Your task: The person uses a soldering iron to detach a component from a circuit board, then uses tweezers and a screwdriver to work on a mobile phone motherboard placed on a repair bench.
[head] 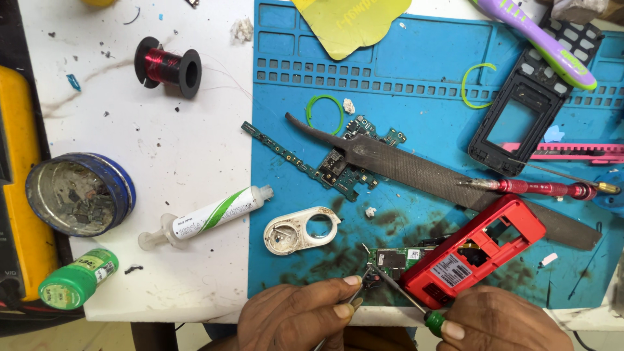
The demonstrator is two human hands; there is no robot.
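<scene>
At the bottom edge, my left hand (296,316) pinches a thin metal tool, perhaps tweezers, whose tip rests by a small green circuit board (391,259). My right hand (500,320) grips a green-handled screwdriver (403,292); its shaft slants up-left and the tip sits over that board. The board pokes out of the left end of a red phone housing (484,253) lying on the blue work mat (416,78). Another green circuit board (341,166) lies higher on the mat, partly under a long dark file (429,175).
A white syringe tube (208,218), white plastic ring piece (300,229), blue tin (79,193), green bottle (77,278) and red wire spool (168,66) lie on the left. A black phone frame (523,110), red-handled screwdriver (539,188) and purple toothbrush (543,42) lie at the right.
</scene>
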